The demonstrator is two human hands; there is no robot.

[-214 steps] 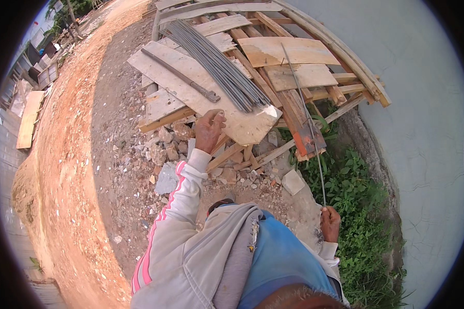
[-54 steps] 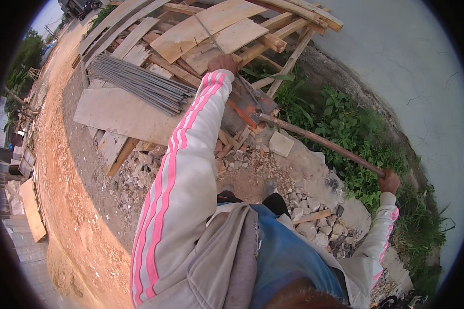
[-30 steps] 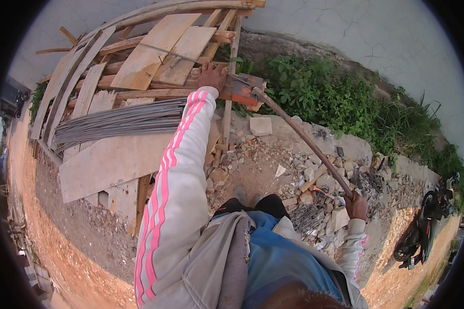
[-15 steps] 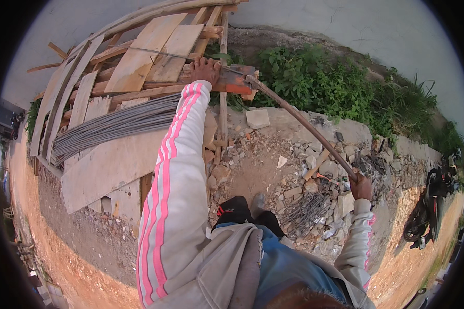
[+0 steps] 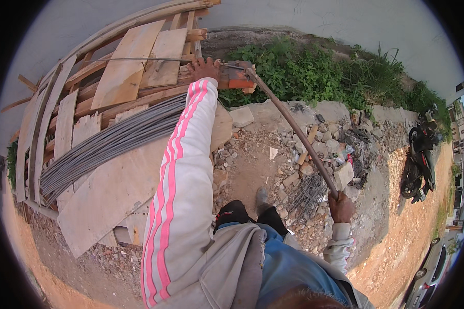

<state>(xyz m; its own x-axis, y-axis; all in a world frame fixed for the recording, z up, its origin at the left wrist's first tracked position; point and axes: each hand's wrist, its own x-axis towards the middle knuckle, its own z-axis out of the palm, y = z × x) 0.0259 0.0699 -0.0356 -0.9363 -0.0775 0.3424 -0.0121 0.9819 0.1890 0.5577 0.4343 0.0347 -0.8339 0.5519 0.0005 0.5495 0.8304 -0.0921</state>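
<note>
In the head view, the left hand (image 5: pixel 205 70) lies palm down over a thin metal rod (image 5: pixel 134 58) on the wood pile (image 5: pixel 125 78), its fingers spread. The right hand (image 5: pixel 341 208) is curled around the lower end of a long brown pipe (image 5: pixel 294 124). The pipe's upper end meets the rod's near end at an orange-painted board (image 5: pixel 238 83); how they join is too small to tell. A bundle of grey bars (image 5: pixel 113 142) lies beside the left sleeve (image 5: pixel 183 144), striped pink. A small red mark on the dark trousers (image 5: pixel 232 212) is too small to read.
</note>
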